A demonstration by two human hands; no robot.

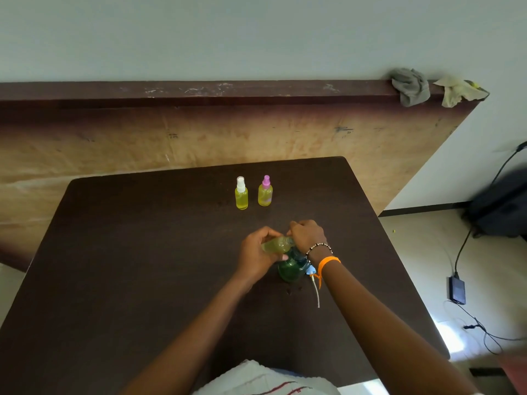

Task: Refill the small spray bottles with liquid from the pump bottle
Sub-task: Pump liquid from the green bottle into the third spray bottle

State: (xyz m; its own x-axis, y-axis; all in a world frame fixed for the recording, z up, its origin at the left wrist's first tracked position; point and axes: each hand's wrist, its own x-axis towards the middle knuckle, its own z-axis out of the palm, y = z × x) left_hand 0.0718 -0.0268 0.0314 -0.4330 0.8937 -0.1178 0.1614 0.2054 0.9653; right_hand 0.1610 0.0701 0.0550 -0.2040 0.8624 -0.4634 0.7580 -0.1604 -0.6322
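Three small spray bottles: two stand capped at twelve o'clock, white-topped [241, 193] and pink-topped [265, 191]. The third [277, 244] lies tilted in the left hand's [256, 253] curled fingers over one green pump bottle [291, 267]; the right hand [306, 235] pinches its neck.

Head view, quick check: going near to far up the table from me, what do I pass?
Green pump bottle → small bottle held tilted in both hands → the two standing spray bottles, white-capped and pink-capped, level with each other.
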